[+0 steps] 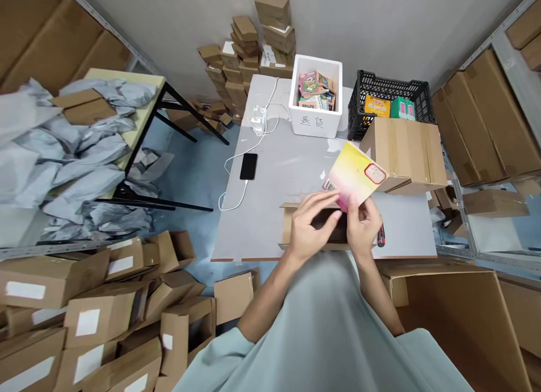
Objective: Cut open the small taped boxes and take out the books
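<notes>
A flat yellow-to-pink packet or booklet (353,175) with a red-framed label and a barcode is tilted up over the table's front edge. My right hand (362,226) pinches its lower right corner between thumb and fingers. At its lower left edge is my left hand (310,223), fingers stretched and thumb apart, the fingertips touching or nearly touching it. Below both hands lies an opened small cardboard box (287,226), its inside dark and partly covered by my hands. A red and black tool handle (381,235) shows beside my right wrist.
On the grey table (257,223) are a phone (249,166) with a charging cable, a white foam bin (315,124) of booklets, a black crate (359,107) and a closed carton (406,150). Cardboard boxes (93,321) crowd the left floor; a large open carton (456,313) stands right.
</notes>
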The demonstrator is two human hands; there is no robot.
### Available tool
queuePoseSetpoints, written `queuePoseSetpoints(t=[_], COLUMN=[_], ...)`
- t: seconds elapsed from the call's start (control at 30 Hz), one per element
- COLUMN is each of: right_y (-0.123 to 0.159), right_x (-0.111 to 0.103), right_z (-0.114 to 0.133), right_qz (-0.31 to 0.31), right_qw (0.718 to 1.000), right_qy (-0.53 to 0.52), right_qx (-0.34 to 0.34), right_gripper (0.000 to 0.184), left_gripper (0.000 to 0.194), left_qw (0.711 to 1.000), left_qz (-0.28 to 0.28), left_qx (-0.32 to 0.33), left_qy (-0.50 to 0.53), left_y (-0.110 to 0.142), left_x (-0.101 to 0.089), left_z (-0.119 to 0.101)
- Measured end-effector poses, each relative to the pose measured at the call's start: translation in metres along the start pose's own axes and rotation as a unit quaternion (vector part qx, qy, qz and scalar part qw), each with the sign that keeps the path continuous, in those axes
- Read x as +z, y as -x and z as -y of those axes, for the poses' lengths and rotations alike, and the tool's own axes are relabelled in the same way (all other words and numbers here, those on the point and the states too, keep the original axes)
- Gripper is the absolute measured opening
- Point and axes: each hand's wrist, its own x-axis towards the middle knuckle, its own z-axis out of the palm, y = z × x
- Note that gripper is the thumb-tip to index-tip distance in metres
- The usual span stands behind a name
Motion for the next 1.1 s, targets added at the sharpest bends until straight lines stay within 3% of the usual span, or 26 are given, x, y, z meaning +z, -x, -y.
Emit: queuePoseSetpoints(t=[0.1,0.2,0.33,0.43,0.53,0.63,0.7,0.77,0.87,1.0,1.03,1.1], right_y=[-0.022,-0.054,-0.087,-0.092,-0.083,-0.067,-0.057,-0.049,-0.044,-0.050,-0.053,-0.058], right_x=[-0.006,-0.001,0.016,0.028,0.034,0.035,0.036,0.040,0.046,0.043,0.039,0.030], right_z=[0.010,0.028,0.053,0.060,0.059,0.066,0.076,0.084,0.089,0.082,0.079,0.076], right_qz=[0.029,0.061,0.070,0.051,-0.020,-0.110,-0.109,-0.069,-0.047,-0.075,-0.070,-0.048], right_qw=[0.999,0.996,0.988,0.985,0.988,0.982,0.974,0.973,0.979,0.985,0.987,0.990], right_qy=[-0.026,-0.064,-0.128,-0.158,-0.146,-0.050,0.012,0.024,-0.010,-0.050,-0.063,-0.091], right_qx=[0.006,-0.015,-0.046,-0.038,-0.057,-0.144,-0.200,-0.221,-0.201,-0.148,-0.130,-0.096], right_gripper=[0.046,0.045,0.041,0.047,0.054,0.037,0.029,0.031,0.043,0.035,0.036,0.039], left_gripper=[0.041,0.043,0.043,0.047,0.051,0.051,0.049,0.047,0.041,0.029,0.029,0.035], left_qw=[0.996,0.984,0.962,0.949,0.941,0.940,0.943,0.953,0.974,0.992,0.994,0.994], left_qz=[-0.063,-0.053,-0.117,-0.146,-0.166,-0.189,-0.195,-0.174,-0.103,0.000,-0.003,-0.060], left_qx=[-0.064,-0.134,-0.128,-0.120,-0.122,-0.108,-0.096,-0.083,-0.050,0.024,0.033,0.024], left_qy=[0.001,0.102,0.209,0.252,0.268,0.263,0.251,0.235,0.196,0.121,0.106,0.085], left_y=[-0.019,-0.053,-0.097,-0.113,-0.110,-0.101,-0.095,-0.091,-0.085,-0.082,-0.082,-0.085], left_x=[-0.012,-0.017,-0.013,-0.010,-0.010,-0.007,-0.004,0.000,0.001,-0.010,-0.014,-0.021], left_z=[0.001,-0.005,-0.026,-0.039,-0.043,-0.045,-0.047,-0.049,-0.052,-0.050,-0.048,-0.045])
